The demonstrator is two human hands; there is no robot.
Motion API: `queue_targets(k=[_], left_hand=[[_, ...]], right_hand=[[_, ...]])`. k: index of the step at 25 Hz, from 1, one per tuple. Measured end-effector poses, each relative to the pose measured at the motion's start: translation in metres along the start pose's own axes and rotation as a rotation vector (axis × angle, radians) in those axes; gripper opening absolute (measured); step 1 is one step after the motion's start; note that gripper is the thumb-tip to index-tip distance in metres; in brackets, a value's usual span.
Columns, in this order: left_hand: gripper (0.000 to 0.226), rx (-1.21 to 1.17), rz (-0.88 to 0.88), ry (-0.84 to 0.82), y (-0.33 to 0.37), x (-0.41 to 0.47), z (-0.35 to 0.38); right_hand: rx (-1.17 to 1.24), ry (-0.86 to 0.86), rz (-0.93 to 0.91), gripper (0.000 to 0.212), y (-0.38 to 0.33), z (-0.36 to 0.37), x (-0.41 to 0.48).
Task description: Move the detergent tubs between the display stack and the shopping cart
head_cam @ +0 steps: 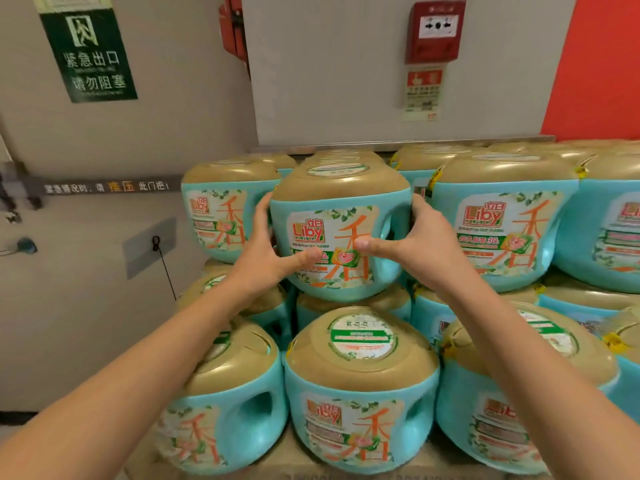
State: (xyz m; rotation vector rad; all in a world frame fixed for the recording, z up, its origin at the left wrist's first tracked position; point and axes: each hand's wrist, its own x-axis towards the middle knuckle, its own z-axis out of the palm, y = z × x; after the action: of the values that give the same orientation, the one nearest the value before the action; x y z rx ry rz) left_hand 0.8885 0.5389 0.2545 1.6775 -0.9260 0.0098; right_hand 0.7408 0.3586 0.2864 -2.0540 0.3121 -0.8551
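Head view: left hand and right hand clasp the upper tub by opposite sides, thumbs on its label, likely to balance its round bulk.

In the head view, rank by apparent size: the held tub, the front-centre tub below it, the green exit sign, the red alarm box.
Largest: front-centre tub and held tub. They are the same product, and the front one only looks bigger through nearness, so they are unranked.
Then: green exit sign.
Smallest: red alarm box.
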Motion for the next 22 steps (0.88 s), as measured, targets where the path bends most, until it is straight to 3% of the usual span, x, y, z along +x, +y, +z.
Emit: queue_targets(k=[7,16,20,22], left_hand=[[0.117,0.027,0.017,-0.069,-0.004,0.017,-0.004],[0.112,0.048,0.01,-0.04,-0.002,0.019,-0.002],[0.114,0.05,0.007,-0.035,0.0,0.018,0.002],[0.114,0.051,0.004,-0.033,0.0,0.018,0.005]], right_hand=[[-0.106,0.163,-0.004,0.077,0.001,0.01,-0.005],[-0.46,0.259,-0.074,0.104,0.0,0.014,-0.014],[-0.544,0.465,-0.381,0.07,0.005,-0.003,-0.026],[-0.551,0.575,-0.441,0.061,0.014,-0.028,-0.024]])
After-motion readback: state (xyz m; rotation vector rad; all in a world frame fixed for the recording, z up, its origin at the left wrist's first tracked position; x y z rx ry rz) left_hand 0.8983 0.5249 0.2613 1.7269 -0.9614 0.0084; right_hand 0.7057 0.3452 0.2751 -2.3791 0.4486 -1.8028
